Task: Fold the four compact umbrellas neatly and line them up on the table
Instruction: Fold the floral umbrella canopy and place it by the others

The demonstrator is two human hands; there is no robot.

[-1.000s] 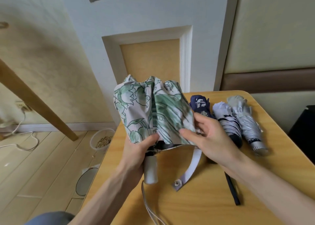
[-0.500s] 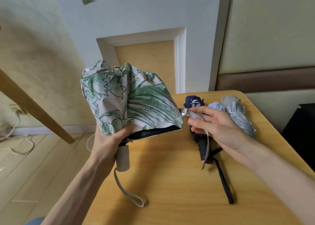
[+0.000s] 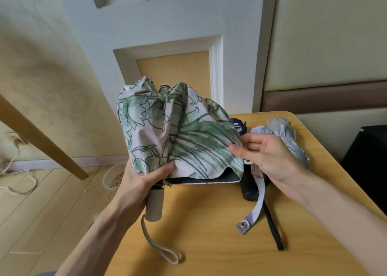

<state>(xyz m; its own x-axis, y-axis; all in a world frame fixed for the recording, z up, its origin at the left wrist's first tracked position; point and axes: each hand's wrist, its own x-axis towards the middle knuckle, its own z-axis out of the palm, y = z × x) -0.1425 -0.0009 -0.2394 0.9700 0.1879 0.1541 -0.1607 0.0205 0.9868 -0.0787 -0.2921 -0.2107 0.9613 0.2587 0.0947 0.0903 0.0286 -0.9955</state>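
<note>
A white umbrella with a green leaf print (image 3: pixel 178 137) is held above the wooden table (image 3: pixel 209 234), its canopy loose and bunched. My left hand (image 3: pixel 144 177) grips it at the base of the canopy, just above the beige handle (image 3: pixel 155 204). My right hand (image 3: pixel 266 156) pinches the canopy's right edge. The closing strap with a snap (image 3: pixel 254 208) hangs below that hand. Behind the canopy lie a navy umbrella (image 3: pixel 238 125), mostly hidden, a striped pale blue one (image 3: pixel 259 130) and a silver-grey one (image 3: pixel 291 137).
A black strap (image 3: pixel 272 227) lies on the table near the navy umbrella's dark handle (image 3: pixel 250 190). A beige wrist loop (image 3: pixel 161 248) trails from the handle. On the floor at left stand a clear tub of grain (image 3: pixel 114 178), a slanted wooden leg (image 3: pixel 41 141) and cables.
The floral umbrella has moved right and slightly down. My right hand let the snap strap drop and now pinches the canopy edge; the strap hangs free.
</note>
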